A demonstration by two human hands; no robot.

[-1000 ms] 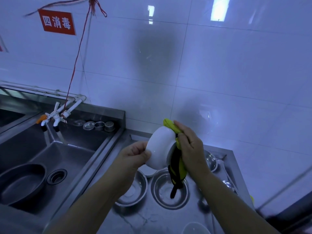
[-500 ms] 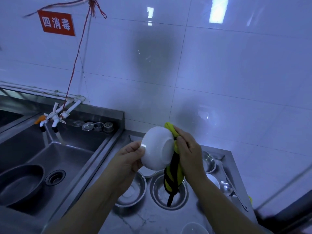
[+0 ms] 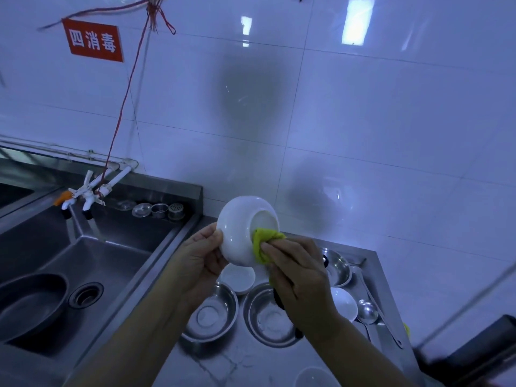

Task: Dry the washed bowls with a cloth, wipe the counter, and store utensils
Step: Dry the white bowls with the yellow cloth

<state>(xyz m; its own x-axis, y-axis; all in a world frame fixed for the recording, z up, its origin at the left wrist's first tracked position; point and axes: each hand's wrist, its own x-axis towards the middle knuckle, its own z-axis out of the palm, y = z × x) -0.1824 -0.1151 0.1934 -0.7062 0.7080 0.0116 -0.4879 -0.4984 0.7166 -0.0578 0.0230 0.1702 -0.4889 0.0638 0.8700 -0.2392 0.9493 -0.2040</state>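
The white bowl (image 3: 242, 233) is up in the air above the desk (image 3: 229, 361), tipped on its side with its base turned toward the camera and to the right. The left hand (image 3: 199, 259) grips its rim from the left, thumb on the outer wall, fingers (image 3: 206, 236) curled behind the edge. The right hand (image 3: 296, 270) pinches a yellow-green cloth (image 3: 265, 243), bunched under its fingertips (image 3: 269, 248) and pressed to the lower part of the bowl's base; a dark strip of the cloth hangs below the palm.

Directly below the fingers, on the desk, sit two steel bowls (image 3: 213, 317) side by side, with a small white dish (image 3: 237, 279) just behind them. To the right of the right hand's fingers lie another steel bowl (image 3: 336, 265), a white bowl partly hidden by the wrist (image 3: 344, 304), and a steel ladle (image 3: 367, 312). Near the bottom edge, the rim of one more white dish (image 3: 315, 377) shows.

Well to the left of the left hand's fingers is the sink (image 3: 111, 263), with a dark pan (image 3: 28, 305) in it, and white taps (image 3: 83, 194) above its back corner. A red sign (image 3: 93, 40) hangs on the tiled wall.
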